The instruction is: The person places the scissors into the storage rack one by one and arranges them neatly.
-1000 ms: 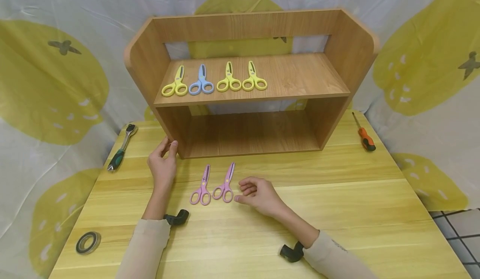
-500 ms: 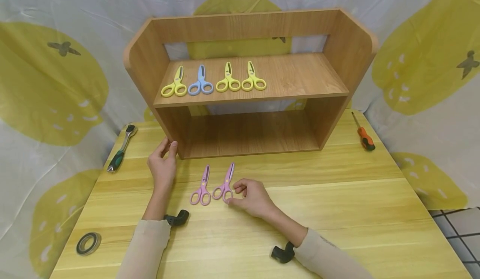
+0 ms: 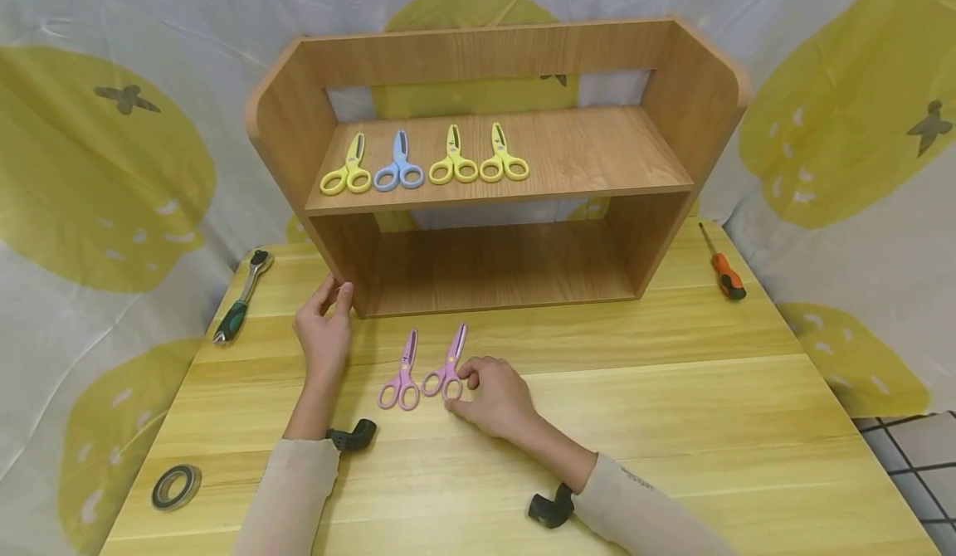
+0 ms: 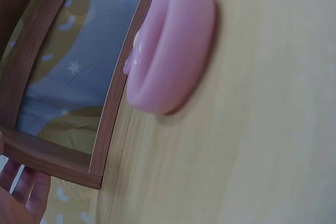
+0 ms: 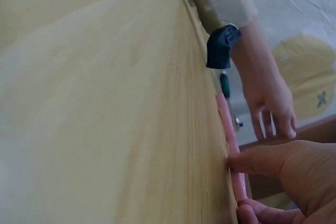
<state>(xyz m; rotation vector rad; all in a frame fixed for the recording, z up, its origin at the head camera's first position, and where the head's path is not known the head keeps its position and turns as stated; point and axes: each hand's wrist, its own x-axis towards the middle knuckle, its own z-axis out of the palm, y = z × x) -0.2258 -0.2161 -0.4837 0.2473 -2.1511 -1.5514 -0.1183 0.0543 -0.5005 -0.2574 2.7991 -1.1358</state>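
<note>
Right hand (image 3: 499, 392) pinching handle of right pink scissors (image 3: 446, 368), frame centre — lifting level best; left hand (image 3: 324, 332) relaxed, touching shelf (image 3: 329, 241).

Light is bright, even and soft, falling from above; shadows are faint, the deepest lying inside the lower bay of the wooden shelf (image 3: 493, 265). The head view is sharp but bows straight lines outward near its edges. Both wrist views are blurred at close range, and the surface (image 3: 672, 423) shows a mild sheen.
</note>
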